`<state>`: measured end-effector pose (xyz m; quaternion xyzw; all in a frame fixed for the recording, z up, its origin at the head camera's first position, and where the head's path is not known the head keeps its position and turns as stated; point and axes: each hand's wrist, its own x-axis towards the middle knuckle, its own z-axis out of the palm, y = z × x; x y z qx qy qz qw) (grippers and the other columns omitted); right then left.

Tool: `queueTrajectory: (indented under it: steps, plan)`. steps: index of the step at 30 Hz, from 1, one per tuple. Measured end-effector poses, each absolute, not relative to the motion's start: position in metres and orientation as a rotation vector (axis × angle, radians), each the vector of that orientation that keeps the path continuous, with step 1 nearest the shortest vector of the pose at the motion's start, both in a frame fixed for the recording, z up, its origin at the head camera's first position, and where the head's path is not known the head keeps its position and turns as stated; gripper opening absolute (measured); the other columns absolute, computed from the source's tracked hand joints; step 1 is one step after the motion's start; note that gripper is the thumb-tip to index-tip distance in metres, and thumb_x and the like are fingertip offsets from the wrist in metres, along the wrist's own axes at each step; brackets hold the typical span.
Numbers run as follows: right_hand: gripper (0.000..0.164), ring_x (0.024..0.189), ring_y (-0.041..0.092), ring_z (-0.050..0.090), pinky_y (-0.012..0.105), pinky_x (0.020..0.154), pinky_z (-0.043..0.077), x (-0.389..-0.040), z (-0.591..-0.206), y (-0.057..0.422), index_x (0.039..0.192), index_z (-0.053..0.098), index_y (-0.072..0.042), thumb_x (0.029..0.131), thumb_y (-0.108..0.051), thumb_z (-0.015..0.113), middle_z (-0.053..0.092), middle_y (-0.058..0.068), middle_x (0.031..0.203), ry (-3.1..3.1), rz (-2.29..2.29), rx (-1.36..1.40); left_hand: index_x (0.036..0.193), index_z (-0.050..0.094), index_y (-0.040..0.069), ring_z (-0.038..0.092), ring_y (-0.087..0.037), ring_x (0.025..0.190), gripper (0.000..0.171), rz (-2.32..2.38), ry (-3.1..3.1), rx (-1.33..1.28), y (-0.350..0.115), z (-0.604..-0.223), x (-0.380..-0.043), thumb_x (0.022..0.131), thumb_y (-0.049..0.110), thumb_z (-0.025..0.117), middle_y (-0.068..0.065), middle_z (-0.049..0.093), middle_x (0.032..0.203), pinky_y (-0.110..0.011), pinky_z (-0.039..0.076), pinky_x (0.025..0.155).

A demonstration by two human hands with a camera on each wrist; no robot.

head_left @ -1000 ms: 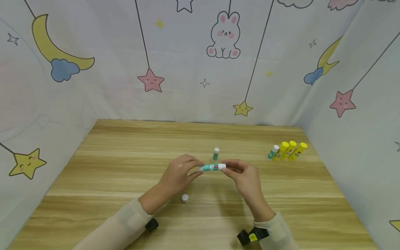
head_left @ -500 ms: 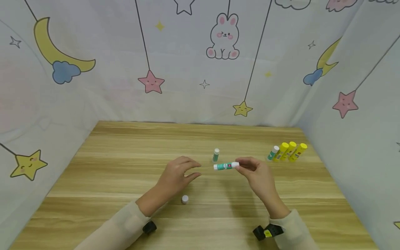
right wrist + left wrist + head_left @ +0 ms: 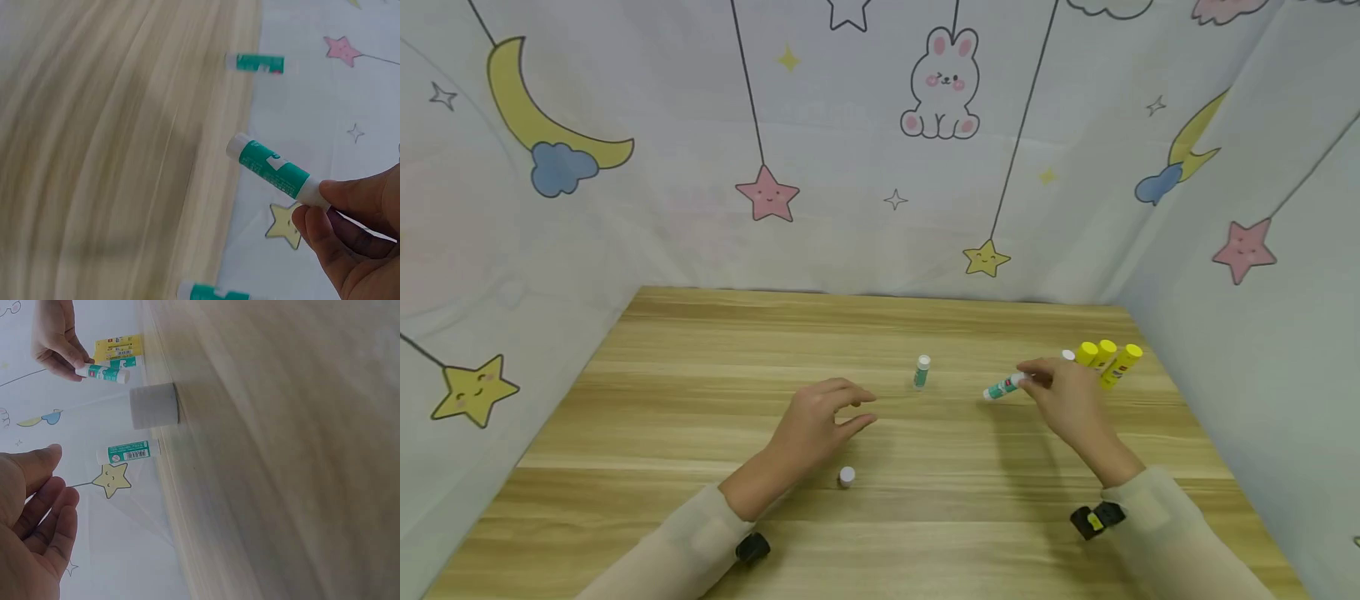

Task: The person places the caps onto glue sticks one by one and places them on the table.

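My right hand (image 3: 1063, 400) pinches a green and white glue stick (image 3: 1003, 387) by its white end, tilted above the table. In the right wrist view, thumb and fingertips grip that glue stick (image 3: 272, 169) while the rest of it sticks out free. My left hand (image 3: 820, 421) hovers over the table, thumb and fingers apart, holding nothing. Near it on the wood stands a small white cap (image 3: 847, 477), which looms large as a cap (image 3: 154, 406) in the left wrist view. A second green glue stick (image 3: 922, 372) stands upright between the hands, farther back.
At the back right, several yellow glue sticks (image 3: 1122, 364) stand in a row. The white top of another glue stick (image 3: 1067, 356) shows beside them, partly behind the right hand. A printed cloth (image 3: 850, 250) rises along the table's back edge and sides.
The left fingers have let go of the glue stick's end. My right hand has carried the glue stick to the right, toward the row, and its free end now dips lower.
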<state>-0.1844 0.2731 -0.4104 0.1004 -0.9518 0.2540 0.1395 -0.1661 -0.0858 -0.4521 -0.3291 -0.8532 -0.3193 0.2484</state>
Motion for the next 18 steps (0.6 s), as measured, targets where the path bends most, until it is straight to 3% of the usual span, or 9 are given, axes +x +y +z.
queueTrajectory:
  steps: [4,6,11,18]
  plan:
    - [0.022,0.073,0.029,0.071,0.032,0.051,0.053,-0.196,-0.406,0.286,0.112,0.074,0.004,0.094,-0.008,0.073,0.075,0.022,0.095,-2.766,0.596,0.335,0.101,0.079,0.012,0.072,-0.011,0.088,0.025,-0.892,-2.333,-0.892,-0.088,-0.453,-0.166,0.079,0.014,0.089,0.002,0.076,0.099,-0.022,0.06,0.074]
    - [0.021,0.071,0.03,0.071,0.034,0.05,0.053,-0.201,-0.405,0.29,0.11,0.074,0.006,0.093,-0.006,0.073,0.075,0.023,0.093,-2.771,0.526,0.358,0.101,0.079,0.012,0.072,-0.012,0.089,0.024,-0.898,-2.333,-0.887,-0.088,-0.452,-0.166,0.079,0.013,0.089,0.002,0.076,0.098,-0.023,0.06,0.074]
    - [0.02,0.08,0.037,0.072,0.047,0.063,0.06,-0.21,-0.405,0.299,0.109,0.073,0.008,0.093,-0.003,0.071,0.074,0.025,0.096,-2.82,0.41,0.359,0.098,0.08,0.012,0.072,-0.01,0.086,0.022,-0.901,-2.339,-0.87,-0.09,-0.453,-0.164,0.078,0.012,0.089,0.002,0.076,0.096,-0.023,0.06,0.072]
    - [0.02,0.088,0.041,0.071,0.05,0.071,0.061,-0.218,-0.406,0.306,0.11,0.072,0.011,0.094,-0.001,0.068,0.073,0.028,0.101,-2.877,0.375,0.323,0.097,0.08,0.014,0.071,-0.009,0.083,0.021,-0.898,-2.356,-0.857,-0.091,-0.453,-0.163,0.078,0.013,0.089,0.003,0.076,0.094,-0.023,0.06,0.071]
